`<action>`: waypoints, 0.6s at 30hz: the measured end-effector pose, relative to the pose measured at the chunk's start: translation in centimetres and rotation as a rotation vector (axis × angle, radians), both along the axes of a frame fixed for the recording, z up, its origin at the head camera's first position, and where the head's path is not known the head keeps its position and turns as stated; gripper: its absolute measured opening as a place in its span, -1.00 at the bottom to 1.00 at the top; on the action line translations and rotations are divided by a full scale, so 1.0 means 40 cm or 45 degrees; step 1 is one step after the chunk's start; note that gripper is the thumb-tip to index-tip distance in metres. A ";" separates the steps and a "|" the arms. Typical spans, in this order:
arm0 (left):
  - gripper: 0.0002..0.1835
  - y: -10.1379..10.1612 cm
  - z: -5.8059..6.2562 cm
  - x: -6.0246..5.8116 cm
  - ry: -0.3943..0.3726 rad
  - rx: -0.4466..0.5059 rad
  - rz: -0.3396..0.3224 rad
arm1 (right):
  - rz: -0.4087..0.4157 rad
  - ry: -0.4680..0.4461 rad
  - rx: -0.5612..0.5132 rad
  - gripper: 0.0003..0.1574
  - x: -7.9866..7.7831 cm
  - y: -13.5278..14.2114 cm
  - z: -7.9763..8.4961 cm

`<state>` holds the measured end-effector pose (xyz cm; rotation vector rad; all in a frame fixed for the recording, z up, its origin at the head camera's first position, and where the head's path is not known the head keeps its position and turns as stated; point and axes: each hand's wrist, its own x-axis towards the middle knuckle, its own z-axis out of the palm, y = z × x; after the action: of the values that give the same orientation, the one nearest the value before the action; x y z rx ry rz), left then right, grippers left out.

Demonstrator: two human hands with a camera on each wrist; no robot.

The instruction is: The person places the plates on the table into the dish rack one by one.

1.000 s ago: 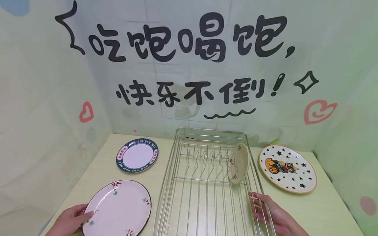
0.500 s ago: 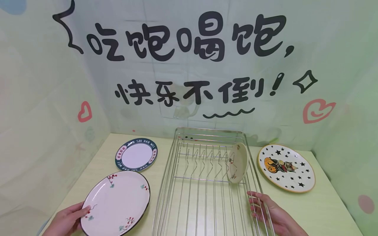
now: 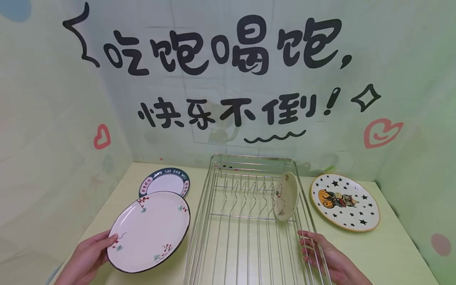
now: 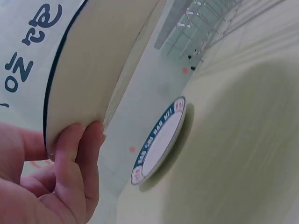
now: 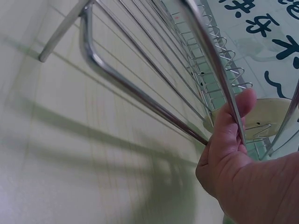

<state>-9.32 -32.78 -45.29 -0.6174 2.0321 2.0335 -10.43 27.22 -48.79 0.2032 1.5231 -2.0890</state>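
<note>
My left hand point(image 3: 87, 255) pinches the left edge of a large white plate point(image 3: 149, 233) with a dark rim and red-berry sprigs. Held tilted above the table, the plate overlaps part of a smaller blue-rimmed plate point(image 3: 165, 183) in the head view. Its pale underside point(image 4: 100, 60) faces the left wrist camera, fingers beneath. My right hand point(image 3: 327, 253) grips the right side of a wire dish rack point(image 3: 256, 159); the right wrist view shows its fingers around the side wires point(image 5: 219, 60). A cream bowl point(image 3: 290, 198) stands on edge in the rack's right-hand slots.
An orange-rimmed plate point(image 3: 345, 204) with stars and a pumpkin lies right of the rack. The pale wooden table point(image 3: 388, 253) meets a printed cloth backdrop point(image 3: 221, 87) behind and at both sides. Wire dividers point(image 3: 246, 198) cross the rack's far part.
My left hand has raised the large plate and moved it away from me, so it now covers part of the blue-rimmed plate. The right hand has kept its place on the rack.
</note>
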 end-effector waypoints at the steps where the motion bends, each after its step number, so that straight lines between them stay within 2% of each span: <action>1: -0.51 0.006 0.003 -0.001 0.016 0.013 0.000 | 0.002 0.002 0.000 -0.65 0.000 0.000 0.000; 6: -0.50 0.046 0.023 -0.014 0.035 0.056 0.018 | 0.044 0.024 -0.030 -0.63 0.000 0.002 -0.004; 11: -0.58 0.102 0.048 -0.032 0.082 0.095 0.059 | 0.079 0.041 -0.048 -0.61 -0.002 0.005 -0.006; 18: -0.49 0.198 0.077 -0.064 0.135 0.129 0.076 | 0.097 0.032 -0.068 -0.59 -0.004 0.010 -0.008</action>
<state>-11.88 -24.88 -42.20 -0.5686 1.9737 2.2328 -10.59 27.62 -49.09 0.0980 1.4646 -2.0761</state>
